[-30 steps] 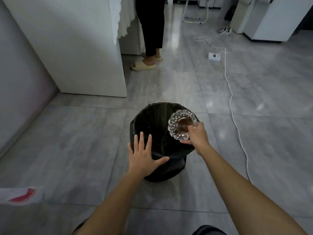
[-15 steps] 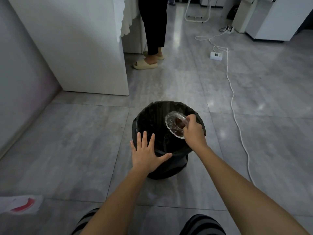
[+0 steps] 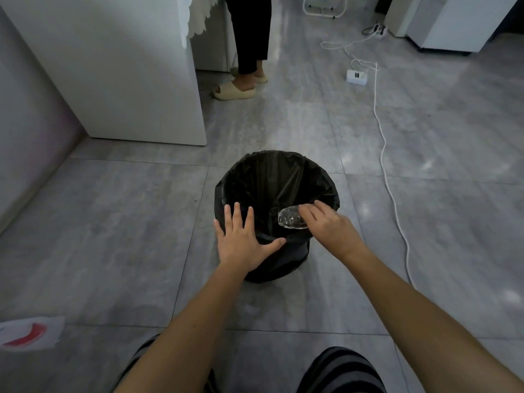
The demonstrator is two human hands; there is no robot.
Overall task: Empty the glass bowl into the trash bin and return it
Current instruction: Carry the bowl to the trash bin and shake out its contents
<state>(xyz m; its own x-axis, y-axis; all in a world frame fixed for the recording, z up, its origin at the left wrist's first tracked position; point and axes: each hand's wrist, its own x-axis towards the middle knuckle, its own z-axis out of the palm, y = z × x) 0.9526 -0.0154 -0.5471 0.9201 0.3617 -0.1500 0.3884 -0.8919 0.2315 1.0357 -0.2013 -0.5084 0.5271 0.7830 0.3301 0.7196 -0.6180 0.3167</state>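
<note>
A round trash bin (image 3: 255,177) lined with a black bag stands on the grey tiled floor in the middle of the view. My right hand (image 3: 330,226) grips the cut-glass bowl (image 3: 290,219) by its rim and holds it tipped over, mouth down, inside the bin's near right side. My left hand (image 3: 241,241) lies flat with fingers spread on the bin's near left rim, thumb on the bag's folded edge. What is inside the bin is too dark to see.
A white cabinet (image 3: 127,66) stands at the back left. Beside it a person's legs in black trousers and beige slippers (image 3: 235,90) are visible. A white power strip (image 3: 356,76) and its cable (image 3: 388,154) run along the floor on the right. A red-and-white paper (image 3: 28,333) lies at the lower left.
My right hand has turned the glass bowl from mouth-up above the bin to tipped over and lower inside it. My left hand has stayed on the rim.
</note>
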